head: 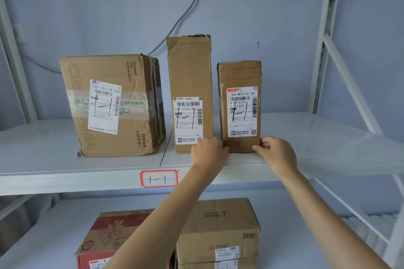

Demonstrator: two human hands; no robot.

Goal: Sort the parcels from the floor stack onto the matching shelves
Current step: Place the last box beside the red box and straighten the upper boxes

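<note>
As both hands steady it, a small parcel stands upright on the upper shelf tagged "1-1", just right of a taller box. Left hand and right hand press its lower corners, fingers loosely curled. Placement looks nearly finished; letting go and fetching another parcel likely follows.

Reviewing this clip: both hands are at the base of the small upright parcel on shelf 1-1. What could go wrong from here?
1. The small parcel stands on end near the shelf's front edge; a nudge from the left hand or right hand might tip it forward.
2. The tall parcel stands close beside it, also on end; sliding the small one left could knock it over.
</note>
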